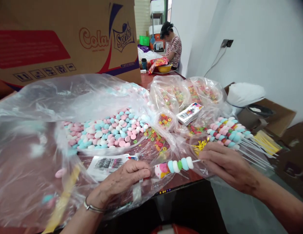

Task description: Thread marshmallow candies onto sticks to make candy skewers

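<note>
A marshmallow skewer [180, 164] of light blue, white and green pieces lies level between my hands, just above the table's front edge. It seems to sit in a clear wrapper with a pink printed end [161, 170]. My left hand [128, 175] is closed, thumb against fingers, on that end of the wrapper. My right hand [227, 165] is closed around the white stick at the other end; its fingertips are partly hidden. Right behind those fingers lies a bunch of yellow twist ties [200, 147]. Finished-looking marshmallow skewers [227, 130] are stacked beyond my right hand.
Loose pink, blue and white marshmallows [104, 130] lie in a big plastic bag. Ring gummies [155, 138] are scattered beside them. Printed sleeves lie in two stacks [190, 113]. A large carton [68, 39] stands behind. Another person [174, 47] sits at the far end.
</note>
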